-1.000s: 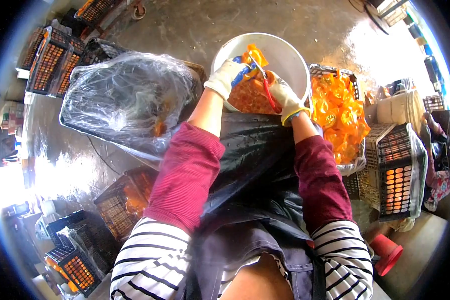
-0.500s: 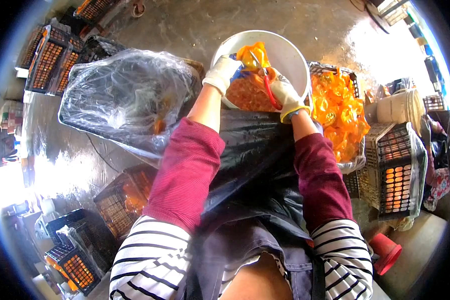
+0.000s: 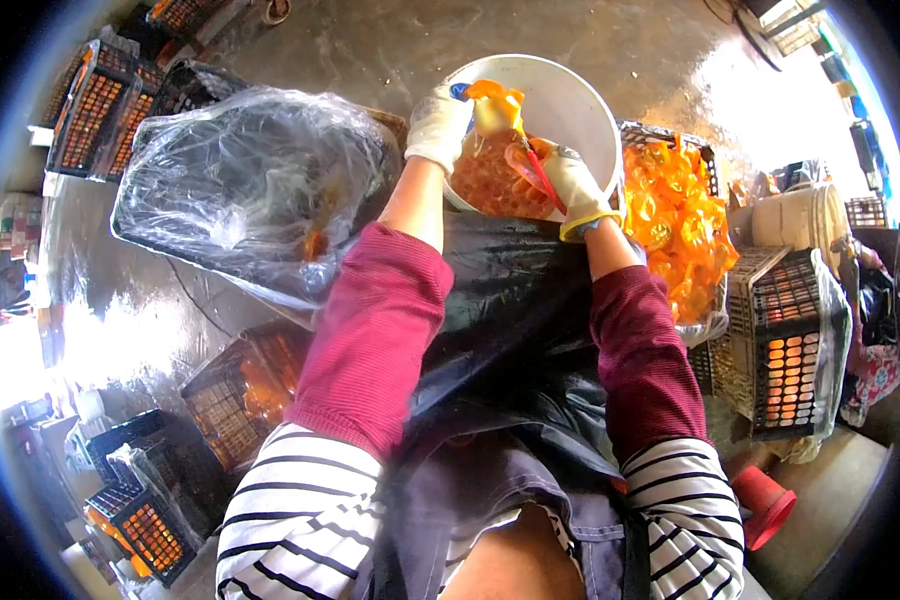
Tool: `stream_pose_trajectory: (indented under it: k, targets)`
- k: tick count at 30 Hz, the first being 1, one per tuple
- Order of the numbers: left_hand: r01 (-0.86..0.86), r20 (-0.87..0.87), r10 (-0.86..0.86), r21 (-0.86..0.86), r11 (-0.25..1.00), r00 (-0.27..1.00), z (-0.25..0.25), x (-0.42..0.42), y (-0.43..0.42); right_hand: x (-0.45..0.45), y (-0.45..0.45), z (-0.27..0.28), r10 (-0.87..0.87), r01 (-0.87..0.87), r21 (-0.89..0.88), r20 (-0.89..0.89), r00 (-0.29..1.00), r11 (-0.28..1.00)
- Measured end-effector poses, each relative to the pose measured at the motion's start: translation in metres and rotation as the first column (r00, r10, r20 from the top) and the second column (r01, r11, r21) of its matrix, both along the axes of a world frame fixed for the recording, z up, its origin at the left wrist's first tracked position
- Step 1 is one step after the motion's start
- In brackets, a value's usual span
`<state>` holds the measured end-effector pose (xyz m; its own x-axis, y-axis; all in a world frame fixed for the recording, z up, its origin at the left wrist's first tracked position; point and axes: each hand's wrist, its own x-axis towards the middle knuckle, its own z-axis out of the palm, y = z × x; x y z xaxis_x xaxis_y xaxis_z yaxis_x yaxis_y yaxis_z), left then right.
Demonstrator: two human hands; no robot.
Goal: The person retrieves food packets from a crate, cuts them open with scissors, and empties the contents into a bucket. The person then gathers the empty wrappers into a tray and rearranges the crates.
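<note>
My left hand (image 3: 440,125), in a white glove with blue showing at the fingertips, is closed on the top of an orange plastic packet (image 3: 497,105). The packet hangs over a white bucket (image 3: 568,100), and its lower part looks pale and blurred. Red-handled scissors (image 3: 540,178) are in my right hand (image 3: 573,185), gloved in white with a yellow cuff. Their blades are hard to make out below the packet. Wet-looking orange-red pieces (image 3: 490,180) lie in the bucket beneath both hands.
Right of the bucket stands a crate heaped with orange packets (image 3: 675,220). To the left is a crate covered in clear plastic (image 3: 250,170). Black crates (image 3: 795,350) stand at the right, near a red container (image 3: 765,505). A black plastic apron (image 3: 510,290) covers my lap.
My left hand has moved slightly up and left with the packet. The scissors have dropped lower, away from the packet's upper part where their blades were.
</note>
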<state>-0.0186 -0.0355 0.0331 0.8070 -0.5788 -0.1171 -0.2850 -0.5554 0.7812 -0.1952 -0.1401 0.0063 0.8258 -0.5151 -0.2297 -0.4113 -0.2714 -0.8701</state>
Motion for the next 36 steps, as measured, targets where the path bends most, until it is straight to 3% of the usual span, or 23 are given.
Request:
stream_pose_trajectory:
  k: [2,3,4,5,6,8,11,13,16,19,22,25,27,29,32,35,36]
  targets:
    - [-0.052,-0.025,0.047,-0.258,0.965,0.999,-0.009,0.001,-0.001,0.001,-0.001,-0.008,-0.032,0.02,0.152,0.076,0.997,0.988]
    - [-0.118,-0.378,-0.057,-0.424,0.898,0.924,-0.021,0.004,-0.004,0.0,-0.001,-0.005,-0.07,0.05,0.285,0.06,0.996,0.957]
    - [-0.24,-0.652,-0.22,-0.539,0.807,0.726,-0.033,0.008,-0.008,-0.001,-0.001,-0.002,-0.105,0.08,0.413,0.039,0.994,0.907]
    - [-0.397,-0.799,-0.41,-0.583,0.709,0.44,-0.029,0.005,-0.01,-0.001,0.0,0.003,-0.136,0.107,0.533,0.015,0.991,0.839]
    - [-0.38,-0.765,-0.5,-0.639,0.669,0.407,-0.027,-0.001,-0.013,0.0,0.001,0.007,-0.112,0.089,0.525,0.012,0.994,0.846]
    - [-0.312,-0.708,-0.567,-0.7,0.642,0.421,-0.018,-0.014,-0.014,0.004,0.004,0.013,-0.064,0.054,0.51,0.002,0.998,0.859]
    - [-0.286,-0.678,-0.593,-0.728,0.623,0.434,-0.02,-0.015,-0.017,0.004,0.007,0.005,-0.183,0.078,0.688,0.081,0.98,0.722]
    - [-0.32,-0.684,-0.564,-0.722,0.613,0.463,-0.041,-0.006,-0.021,0.006,0.005,0.002,-0.135,0.061,0.639,0.069,0.988,0.767]
    - [-0.266,-0.715,-0.447,-0.647,0.715,0.538,-0.065,0.009,-0.028,0.006,0.002,0.004,-0.081,0.055,0.574,0.02,0.997,0.817]
    - [-0.298,-0.732,-0.386,-0.614,0.731,0.562,-0.042,-0.001,-0.022,0.007,0.003,0.004,-0.083,0.082,0.515,-0.021,0.996,0.853]
    - [-0.165,-0.616,-0.323,-0.602,0.781,0.718,-0.051,0.007,-0.024,0.005,0.006,0.02,-0.099,0.123,0.52,-0.073,0.992,0.845]
    - [-0.282,-0.66,-0.257,-0.595,0.753,0.706,-0.078,0.018,-0.031,0.004,0.004,0.016,-0.086,0.095,0.48,-0.04,0.995,0.872]
    - [-0.272,-0.642,-0.171,-0.531,0.802,0.748,-0.044,-0.001,-0.028,0.004,0.003,0.007,-0.091,0.072,0.47,0.019,0.996,0.88]
    - [-0.194,-0.58,-0.161,-0.501,0.843,0.798,-0.025,-0.008,-0.025,0.008,-0.013,-0.034,-0.065,0.05,0.156,0.093,0.994,0.986]
    - [0.024,-0.173,-0.107,-0.421,0.907,0.979,-0.023,-0.01,-0.028,0.007,-0.015,-0.041,-0.122,0.139,-0.206,0.09,0.988,0.969]
    - [0.253,0.043,-0.249,-0.21,0.944,0.967,-0.015,-0.019,-0.023,0.004,-0.003,-0.004,-0.199,0.185,-0.414,0.009,0.98,0.891]
    - [0.246,0.004,-0.248,-0.143,0.959,0.969,-0.018,-0.018,-0.023,0.003,0.0,0.002,-0.203,0.194,-0.398,0.019,0.979,0.896]
